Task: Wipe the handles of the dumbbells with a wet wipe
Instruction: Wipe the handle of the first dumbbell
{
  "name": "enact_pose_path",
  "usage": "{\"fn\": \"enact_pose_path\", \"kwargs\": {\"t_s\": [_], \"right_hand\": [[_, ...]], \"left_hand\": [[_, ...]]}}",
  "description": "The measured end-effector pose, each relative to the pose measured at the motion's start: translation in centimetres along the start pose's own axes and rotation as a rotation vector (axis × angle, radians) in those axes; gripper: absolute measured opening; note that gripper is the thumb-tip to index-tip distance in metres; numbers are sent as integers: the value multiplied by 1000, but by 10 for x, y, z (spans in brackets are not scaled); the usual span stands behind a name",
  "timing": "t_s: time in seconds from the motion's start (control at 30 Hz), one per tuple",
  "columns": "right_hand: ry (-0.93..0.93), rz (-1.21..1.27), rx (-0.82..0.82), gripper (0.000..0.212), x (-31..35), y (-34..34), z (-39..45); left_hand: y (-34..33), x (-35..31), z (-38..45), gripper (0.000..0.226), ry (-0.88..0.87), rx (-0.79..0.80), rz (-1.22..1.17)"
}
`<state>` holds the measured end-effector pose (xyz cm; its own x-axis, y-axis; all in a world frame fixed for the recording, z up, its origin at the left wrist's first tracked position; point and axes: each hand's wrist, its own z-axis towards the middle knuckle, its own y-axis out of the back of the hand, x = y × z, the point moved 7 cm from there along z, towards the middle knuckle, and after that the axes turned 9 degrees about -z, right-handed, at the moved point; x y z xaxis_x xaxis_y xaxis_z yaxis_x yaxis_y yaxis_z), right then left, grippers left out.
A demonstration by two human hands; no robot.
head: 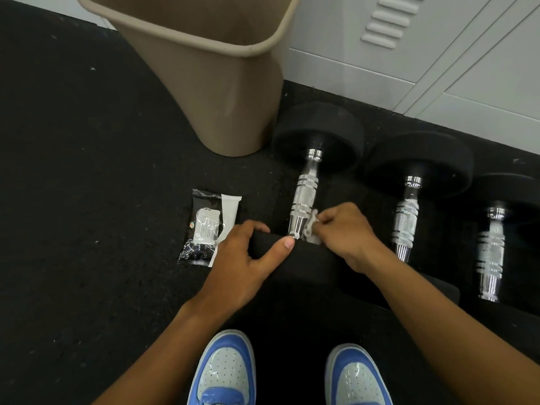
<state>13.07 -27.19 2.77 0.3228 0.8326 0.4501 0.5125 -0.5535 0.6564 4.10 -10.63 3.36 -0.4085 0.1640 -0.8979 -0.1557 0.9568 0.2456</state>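
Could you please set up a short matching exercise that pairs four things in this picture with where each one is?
Things:
1. wet wipe
2. wipe packet
3. beige bin
4. left hand

Places:
A. upright on the floor, left of the dumbbells
B. flat on the floor, left of the nearest dumbbell
C. pinched in the right hand against the chrome handle
D. gripping the dumbbell's near black weight head

Pairs: 1-C, 2-B, 3-A, 4-D

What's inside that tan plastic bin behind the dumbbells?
Only the tan plastic bin's outer wall and rim show. Its inside is hidden from this view, so its contents cannot be told.
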Motion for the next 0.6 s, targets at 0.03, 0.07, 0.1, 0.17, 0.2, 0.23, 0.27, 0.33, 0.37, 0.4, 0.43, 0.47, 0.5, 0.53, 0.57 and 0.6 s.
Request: {"fn": "enact_pose_path", "kwargs": {"t_s": [0.03, 0.07, 0.1, 0.17, 0.2, 0.23, 0.27, 0.33, 0.37, 0.4, 0.43, 0.47, 0.5, 0.53, 0.57, 0.6], "right_hand": [[-18, 10, 56, 12, -3, -2, 1], [-25, 46, 74, 13, -4, -1, 3], [-28, 96, 65, 13, -4, 3, 5], [-29, 167, 11, 10, 0, 11, 6], [-25, 159, -9, 8, 0, 13, 6], [-22, 120, -7, 5, 0, 11, 4], [-22, 74, 21, 5, 0, 7, 1], [-25, 3, 100, 4, 0, -2, -4], [-19, -17, 117, 2, 1, -2, -3], [-9, -11, 108, 2, 4, 1, -2], [-3, 32, 79, 5, 7, 6, 0], [-5, 97, 34, 8, 9, 12, 2], [-11, 143, -18, 10, 10, 17, 4], [-22, 139, -57, 11, 9, 20, 5], [-39, 98, -61, 9, 8, 20, 4], [-57, 65, -39, 5, 7, 16, 3]], "left_hand": [[0, 0, 0, 54, -3, -1, 1], [0, 1, 1, 54, -5, -1, 1], [-1, 1, 1, 54, -5, 0, -2], [0, 2, 1, 53, 1, 2, -13], [0, 2, 1, 53, 4, 3, -16], [1, 1, 0, 53, 4, 4, -17], [0, 1, 0, 53, 3, 5, -14], [0, 0, 0, 54, -5, 0, -4], [0, -1, 0, 54, -10, -5, 2], [-1, 0, 1, 54, -13, -8, 7], [-1, 0, 1, 54, -12, -8, 7], [-1, 0, 1, 54, -11, -8, 3], [-1, 0, 0, 54, -10, -7, -2], [0, 0, 0, 54, -9, -5, -4], [0, 0, 0, 54, -7, -3, -2], [0, 0, -1, 54, -7, -3, 2]]}}
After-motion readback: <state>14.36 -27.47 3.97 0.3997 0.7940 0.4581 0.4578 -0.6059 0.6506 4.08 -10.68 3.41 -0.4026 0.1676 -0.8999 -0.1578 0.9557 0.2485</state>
